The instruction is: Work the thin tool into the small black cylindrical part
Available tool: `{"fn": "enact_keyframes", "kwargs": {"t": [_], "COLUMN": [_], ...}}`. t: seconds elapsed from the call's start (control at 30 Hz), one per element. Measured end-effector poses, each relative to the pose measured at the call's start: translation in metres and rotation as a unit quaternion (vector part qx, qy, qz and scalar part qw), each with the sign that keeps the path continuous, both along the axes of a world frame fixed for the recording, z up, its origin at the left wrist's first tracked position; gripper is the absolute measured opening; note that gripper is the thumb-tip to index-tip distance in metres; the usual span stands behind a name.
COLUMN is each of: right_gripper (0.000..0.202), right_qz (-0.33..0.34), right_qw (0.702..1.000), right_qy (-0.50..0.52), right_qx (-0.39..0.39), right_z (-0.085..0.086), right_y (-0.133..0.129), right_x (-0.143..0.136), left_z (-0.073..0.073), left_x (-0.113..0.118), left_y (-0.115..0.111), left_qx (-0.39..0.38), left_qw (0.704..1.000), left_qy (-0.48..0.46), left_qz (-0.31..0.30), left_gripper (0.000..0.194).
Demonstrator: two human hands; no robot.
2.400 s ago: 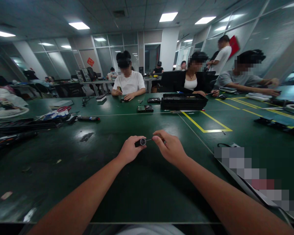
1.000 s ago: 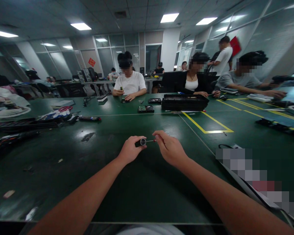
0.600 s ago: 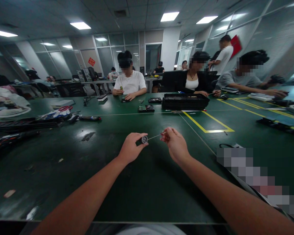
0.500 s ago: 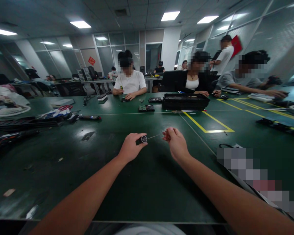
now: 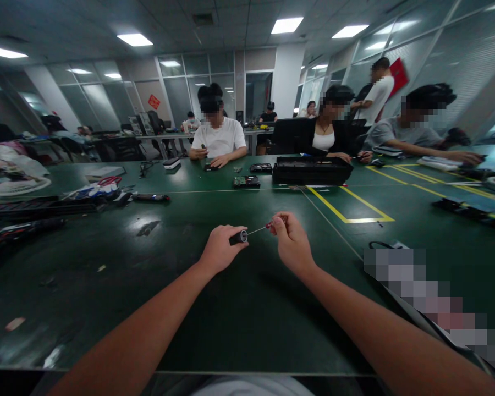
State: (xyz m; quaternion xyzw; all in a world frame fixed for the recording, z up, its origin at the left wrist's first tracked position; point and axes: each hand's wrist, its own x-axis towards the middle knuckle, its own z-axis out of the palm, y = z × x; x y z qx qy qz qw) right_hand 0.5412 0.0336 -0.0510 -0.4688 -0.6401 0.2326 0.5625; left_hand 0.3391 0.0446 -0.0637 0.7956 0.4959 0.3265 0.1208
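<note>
My left hand (image 5: 220, 248) is closed round a small black cylinder (image 5: 242, 236), whose round, light-rimmed end faces right. In my right hand (image 5: 291, 236) is a screwdriver (image 5: 259, 229) with a thin metal shaft and a reddish handle mostly covered by my fingers. Its shaft points left and its tip meets or lies just at the cylinder's rim; I cannot tell whether it goes inside. Both hands are above the green tabletop (image 5: 231, 319).
Left lie a dark tool (image 5: 152, 198), red-handled scissors (image 5: 109, 181) and long black parts (image 5: 33, 208). Ahead are a circuit-board device (image 5: 246, 181) and a black open case (image 5: 313, 171). A blurred-out bag or sheet (image 5: 421, 291) lies right. Several people work across the table.
My right hand has turned slightly, so the screwdriver's shaft and red handle show more clearly. My left hand and the cylinder have barely moved.
</note>
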Motion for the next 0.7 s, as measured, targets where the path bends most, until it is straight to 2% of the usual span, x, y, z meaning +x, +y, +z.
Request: {"fn": "enact_keyframes", "kwargs": {"t": [0.2, 0.4, 0.57, 0.7], "right_gripper": [0.019, 0.023, 0.02, 0.022], "right_qz": [0.017, 0.052, 0.011, -0.019], "right_qw": [0.991, 0.988, 0.979, 0.981], "right_qy": [-0.118, -0.144, -0.193, -0.179], "right_qx": [0.053, 0.032, 0.062, 0.078], "right_z": [0.011, 0.014, 0.014, 0.014], "right_y": [-0.009, -0.011, -0.011, -0.011], "right_x": [0.001, 0.0, -0.001, 0.0], "left_z": [-0.001, 0.0, -0.002, -0.003], "left_x": [-0.001, 0.0, -0.001, -0.002], "left_y": [0.0, 0.0, 0.002, 0.003], "left_qx": [0.001, -0.009, -0.028, -0.041], "left_qw": [1.0, 0.999, 0.999, 0.999], "left_qy": [0.015, 0.04, 0.036, 0.007], "left_qz": [-0.012, -0.03, -0.025, -0.005], "left_gripper": [0.039, 0.038, 0.038, 0.038]}}
